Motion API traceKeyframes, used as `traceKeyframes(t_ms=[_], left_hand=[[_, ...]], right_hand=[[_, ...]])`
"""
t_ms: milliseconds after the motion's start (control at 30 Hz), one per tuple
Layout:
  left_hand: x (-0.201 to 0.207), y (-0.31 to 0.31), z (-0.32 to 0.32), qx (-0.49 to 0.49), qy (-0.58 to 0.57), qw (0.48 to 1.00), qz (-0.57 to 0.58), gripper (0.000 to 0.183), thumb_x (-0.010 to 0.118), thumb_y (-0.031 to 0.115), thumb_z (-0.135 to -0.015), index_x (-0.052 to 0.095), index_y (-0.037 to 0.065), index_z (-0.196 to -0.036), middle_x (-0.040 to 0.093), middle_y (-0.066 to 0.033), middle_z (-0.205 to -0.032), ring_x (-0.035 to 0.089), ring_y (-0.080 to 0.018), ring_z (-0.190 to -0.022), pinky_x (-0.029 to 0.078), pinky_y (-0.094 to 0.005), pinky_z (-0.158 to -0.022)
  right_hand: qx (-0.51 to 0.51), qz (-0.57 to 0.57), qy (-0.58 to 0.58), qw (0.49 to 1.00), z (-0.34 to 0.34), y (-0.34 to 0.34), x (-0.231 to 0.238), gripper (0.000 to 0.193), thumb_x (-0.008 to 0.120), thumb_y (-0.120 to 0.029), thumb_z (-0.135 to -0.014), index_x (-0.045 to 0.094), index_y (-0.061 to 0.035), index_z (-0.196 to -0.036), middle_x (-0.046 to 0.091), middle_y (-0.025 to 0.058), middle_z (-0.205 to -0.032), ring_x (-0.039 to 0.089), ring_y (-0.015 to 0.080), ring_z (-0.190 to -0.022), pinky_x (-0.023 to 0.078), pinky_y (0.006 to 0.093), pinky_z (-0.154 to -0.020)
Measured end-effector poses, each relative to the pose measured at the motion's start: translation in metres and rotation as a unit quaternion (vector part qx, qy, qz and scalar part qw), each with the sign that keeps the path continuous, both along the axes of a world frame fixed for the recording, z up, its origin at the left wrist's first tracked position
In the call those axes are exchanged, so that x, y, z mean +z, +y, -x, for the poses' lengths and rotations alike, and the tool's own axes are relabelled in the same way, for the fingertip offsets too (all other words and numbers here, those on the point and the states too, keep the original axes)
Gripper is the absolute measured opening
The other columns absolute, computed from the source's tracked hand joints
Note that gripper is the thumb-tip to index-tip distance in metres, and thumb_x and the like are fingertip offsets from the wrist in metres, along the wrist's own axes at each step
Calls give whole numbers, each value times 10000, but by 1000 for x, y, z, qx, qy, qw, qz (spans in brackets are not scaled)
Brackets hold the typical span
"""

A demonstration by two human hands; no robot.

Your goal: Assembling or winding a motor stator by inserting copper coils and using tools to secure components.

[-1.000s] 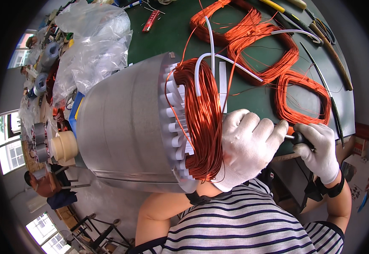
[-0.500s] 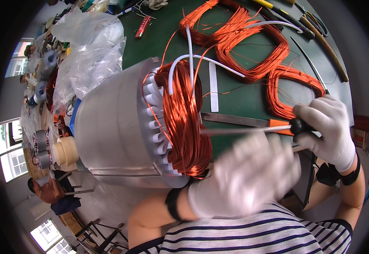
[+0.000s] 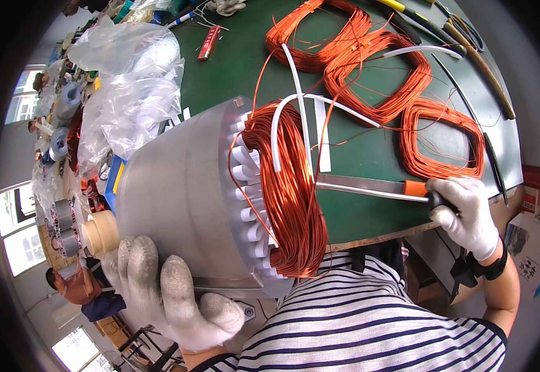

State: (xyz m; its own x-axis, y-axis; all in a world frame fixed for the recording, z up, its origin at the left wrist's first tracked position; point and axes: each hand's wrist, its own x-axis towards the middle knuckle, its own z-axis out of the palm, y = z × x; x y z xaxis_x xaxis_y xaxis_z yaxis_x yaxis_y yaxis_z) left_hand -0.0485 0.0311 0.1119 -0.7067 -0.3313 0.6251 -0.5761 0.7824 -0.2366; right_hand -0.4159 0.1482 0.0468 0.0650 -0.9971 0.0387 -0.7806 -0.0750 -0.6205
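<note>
A large grey metal stator (image 3: 171, 180) lies on its side, with white slot liners (image 3: 245, 173) curling out around its open end. A thick bundle of copper winding (image 3: 291, 192) bulges from that end, and white sleeving tubes (image 3: 301, 99) rest over it. My left hand (image 3: 174, 294), in a white glove, lies against the near side of the stator with fingers spread. In my gloved right hand (image 3: 465, 214) is a screwdriver (image 3: 369, 193) with a black handle; its long shaft points left, its tip at the winding. Just behind the shaft sits an orange-handled flat blade (image 3: 413, 188).
Several loose copper coils (image 3: 378, 80) are spread over the green table (image 3: 232, 74). Long-handled tools (image 3: 480, 68) lie at the far right. Clear plastic bags (image 3: 127, 87) are heaped at the left, near a tape roll (image 3: 100, 232). Another person (image 3: 78, 282) sits far left.
My left hand has swung from in front of the screwdriver to the stator's near side. The right hand has dropped slightly, still gripping the screwdriver. The stator and winding appear shifted right and down.
</note>
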Motion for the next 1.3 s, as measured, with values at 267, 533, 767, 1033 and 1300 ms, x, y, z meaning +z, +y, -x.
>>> traceKeyframes(t_ms=[267, 533, 767, 1033, 1300], left_hand=[[-35, 51, 128, -265, -15, 934, -239, 361, 541, 234, -885, 625, 19, -1163, 632, -135, -1141, 629, -275, -1019, 456, -481, -982], [-82, 22, 154, -135, 72, 947, -281, 287, 685, 228, -775, 701, 104, -1032, 553, 5, -751, 559, -177, -737, 459, -386, -841], [-79, 22, 151, -120, 39, 948, -294, 303, 717, 230, -766, 697, 112, -1043, 546, 5, -740, 547, -180, -722, 454, -370, -774], [-81, 24, 149, -128, 42, 944, -301, 309, 704, 234, -780, 694, 110, -1063, 556, 8, -765, 547, -179, -726, 460, -366, -762], [-82, 22, 150, -142, 59, 942, -298, 295, 703, 213, -777, 691, 96, -1047, 558, 10, -763, 548, -173, -719, 458, -360, -737]], right_hand=[[-30, -22, -70, 997, -16, 12, -12, 515, 653, -490, -855, 645, 4, -1002, 603, 124, -720, 621, 337, -670, 483, 391, -634], [-40, 23, -33, 998, -14, 12, -13, 526, 682, -508, -818, 641, 2, -939, 562, 98, -666, 578, 307, -588, 441, 379, -563], [-30, 23, -26, 999, -11, 7, -13, 530, 676, -516, -822, 645, 1, -936, 565, 104, -661, 584, 303, -582, 438, 380, -556], [-20, 19, -14, 1000, -10, 9, -11, 551, 663, -540, -820, 645, -2, -934, 547, 106, -647, 571, 319, -575, 427, 384, -553], [-18, 21, -23, 999, -11, 10, -13, 553, 658, -545, -822, 640, -3, -933, 541, 98, -644, 568, 301, -568, 422, 378, -544]])
